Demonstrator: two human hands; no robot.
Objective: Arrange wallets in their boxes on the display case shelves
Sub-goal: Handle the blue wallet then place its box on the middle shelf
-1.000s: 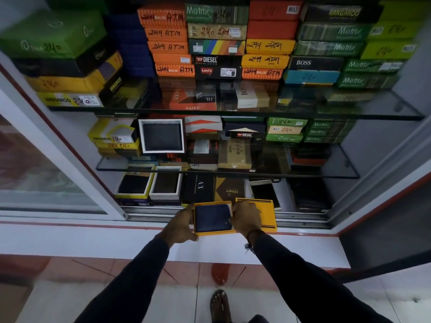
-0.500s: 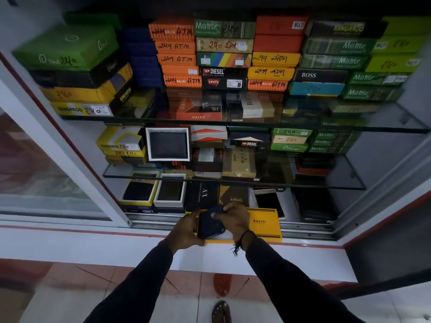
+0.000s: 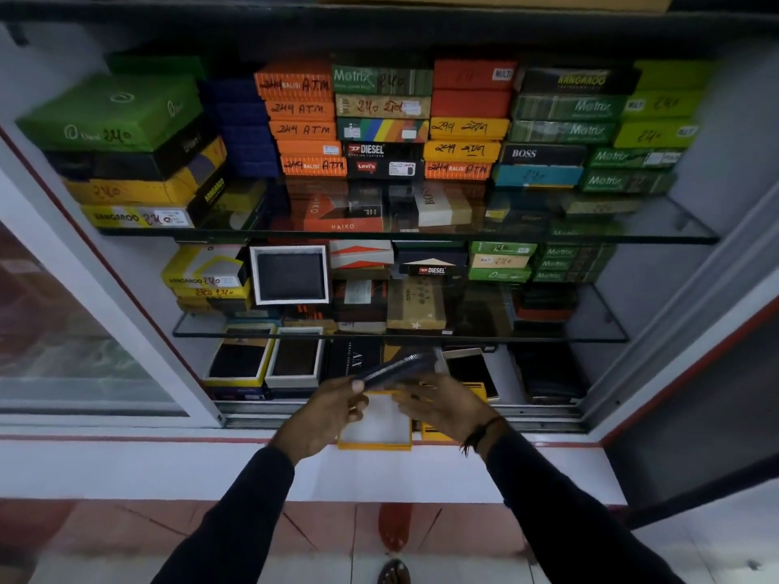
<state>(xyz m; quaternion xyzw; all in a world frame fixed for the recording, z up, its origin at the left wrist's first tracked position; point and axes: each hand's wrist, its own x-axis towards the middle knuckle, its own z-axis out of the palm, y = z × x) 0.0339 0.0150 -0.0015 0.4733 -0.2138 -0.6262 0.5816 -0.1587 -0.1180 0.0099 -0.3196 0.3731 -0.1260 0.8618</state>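
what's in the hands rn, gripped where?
Left hand pinches the dark wallet at its left end, above the empty yellow box. Right hand: contact unclear.

Your left hand (image 3: 326,415) and right hand (image 3: 447,404) hold the wallet (image 3: 398,367) above its open box (image 3: 375,423), which sits on the display case's front ledge (image 3: 126,461). The box lid (image 3: 434,432) lies just right of it, under your right hand.

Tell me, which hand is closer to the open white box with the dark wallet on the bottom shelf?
Left. The left hand sits just right of the white box; the right hand lies farther right.
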